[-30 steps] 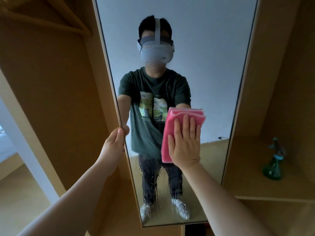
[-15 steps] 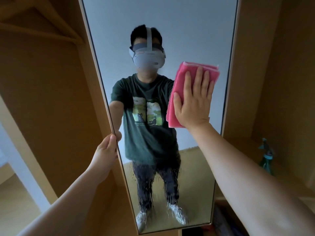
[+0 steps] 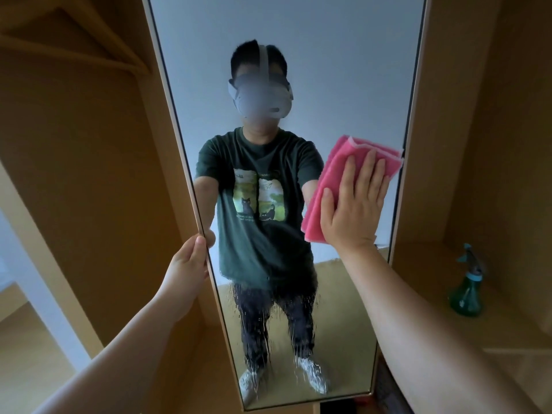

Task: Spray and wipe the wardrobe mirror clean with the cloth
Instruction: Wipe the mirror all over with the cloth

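A tall wardrobe mirror (image 3: 328, 70) on an open wooden door fills the middle of the view and reflects a person. Water droplets and streaks cover its lower part around the reflected legs. My right hand (image 3: 354, 204) presses a folded pink cloth (image 3: 334, 168) flat against the glass near the mirror's right edge, fingers straight. My left hand (image 3: 188, 261) grips the mirror's left edge, thumb on the front of the frame. A green spray bottle (image 3: 467, 289) stands on the wooden shelf at the right, apart from both hands.
Wooden wardrobe panels (image 3: 89, 174) stand to the left of the mirror door, with a sloping rail at the top left. A wooden shelf (image 3: 424, 264) lies to the right behind the mirror door. Pale floor shows at the lower left.
My right hand moved the pink cloth from the mirror's middle up and to the right, then slightly down along the right edge. My left hand kept its grip on the left edge.
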`<state>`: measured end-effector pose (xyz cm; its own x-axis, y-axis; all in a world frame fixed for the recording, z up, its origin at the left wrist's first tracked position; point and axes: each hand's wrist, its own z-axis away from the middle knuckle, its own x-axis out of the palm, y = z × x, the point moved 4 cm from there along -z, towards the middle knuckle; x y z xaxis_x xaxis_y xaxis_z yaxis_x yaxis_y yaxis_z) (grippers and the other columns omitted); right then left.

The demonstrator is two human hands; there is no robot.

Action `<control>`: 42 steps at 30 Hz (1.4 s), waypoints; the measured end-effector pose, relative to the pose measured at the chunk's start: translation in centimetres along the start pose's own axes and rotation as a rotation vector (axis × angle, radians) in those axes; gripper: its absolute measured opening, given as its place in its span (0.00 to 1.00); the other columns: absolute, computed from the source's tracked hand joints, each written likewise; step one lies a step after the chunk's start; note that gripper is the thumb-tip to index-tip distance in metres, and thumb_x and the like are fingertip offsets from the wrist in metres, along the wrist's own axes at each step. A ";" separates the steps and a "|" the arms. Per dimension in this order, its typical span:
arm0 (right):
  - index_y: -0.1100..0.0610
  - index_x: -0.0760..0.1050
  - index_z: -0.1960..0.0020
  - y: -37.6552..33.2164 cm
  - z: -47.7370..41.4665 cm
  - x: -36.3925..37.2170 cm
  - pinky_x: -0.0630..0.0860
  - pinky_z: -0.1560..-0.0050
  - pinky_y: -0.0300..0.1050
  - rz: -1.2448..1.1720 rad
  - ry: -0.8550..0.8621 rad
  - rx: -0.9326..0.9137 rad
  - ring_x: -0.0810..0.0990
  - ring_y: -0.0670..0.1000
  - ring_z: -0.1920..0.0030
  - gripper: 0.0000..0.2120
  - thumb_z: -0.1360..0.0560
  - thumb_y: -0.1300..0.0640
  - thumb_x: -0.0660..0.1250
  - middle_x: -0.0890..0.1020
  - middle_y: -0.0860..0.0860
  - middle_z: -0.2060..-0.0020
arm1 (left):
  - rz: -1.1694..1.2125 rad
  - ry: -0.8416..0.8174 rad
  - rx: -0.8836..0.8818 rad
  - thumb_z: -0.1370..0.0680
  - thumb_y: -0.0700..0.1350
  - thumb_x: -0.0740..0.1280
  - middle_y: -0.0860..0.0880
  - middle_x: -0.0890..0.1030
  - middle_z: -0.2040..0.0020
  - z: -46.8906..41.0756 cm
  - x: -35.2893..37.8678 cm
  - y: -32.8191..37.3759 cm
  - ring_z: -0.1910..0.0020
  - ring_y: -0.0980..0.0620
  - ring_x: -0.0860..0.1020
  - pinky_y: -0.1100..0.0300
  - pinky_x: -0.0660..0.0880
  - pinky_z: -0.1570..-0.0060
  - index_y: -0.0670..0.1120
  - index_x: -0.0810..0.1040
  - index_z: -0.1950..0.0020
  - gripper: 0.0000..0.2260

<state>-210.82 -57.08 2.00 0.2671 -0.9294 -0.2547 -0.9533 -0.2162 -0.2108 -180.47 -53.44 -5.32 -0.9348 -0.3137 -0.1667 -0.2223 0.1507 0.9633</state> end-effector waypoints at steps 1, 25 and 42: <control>0.60 0.50 0.22 0.4 0.9 0.2 0.45 0.23 0.61 -0.004 -0.014 0.023 0.52 0.67 0.24 0.31 0.18 0.44 0.45 0.57 0.66 0.24 | 0.003 0.003 -0.002 0.18 0.58 0.54 0.56 0.76 0.57 -0.1 0.0 0.0 0.60 0.56 0.74 0.58 0.73 0.58 0.60 0.80 0.47 0.14; 0.63 0.49 0.22 2.8 4.5 0.6 0.46 0.24 0.64 -0.005 -0.096 0.036 0.52 0.68 0.24 0.31 0.19 0.47 0.48 0.55 0.68 0.25 | -0.014 -0.044 0.015 0.19 0.59 0.53 0.52 0.71 0.62 -0.2 -0.2 -0.2 0.63 0.53 0.71 0.56 0.74 0.59 0.59 0.79 0.49 0.15; 0.59 0.48 0.21 3.2 -1.8 -0.5 0.45 0.24 0.59 0.101 -0.001 -0.180 0.52 0.66 0.24 0.31 0.18 0.44 0.47 0.56 0.65 0.24 | -0.054 -0.013 0.032 0.18 0.58 0.52 0.49 0.79 0.38 0.7 -0.1 -0.4 0.42 0.53 0.78 0.51 0.75 0.41 0.52 0.76 0.35 0.20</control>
<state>-214.21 -57.86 3.12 0.1686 -0.9489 -0.2666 -0.9851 -0.1718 -0.0116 -180.54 -52.79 -5.80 -0.9246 -0.3102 -0.2211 -0.2809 0.1635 0.9457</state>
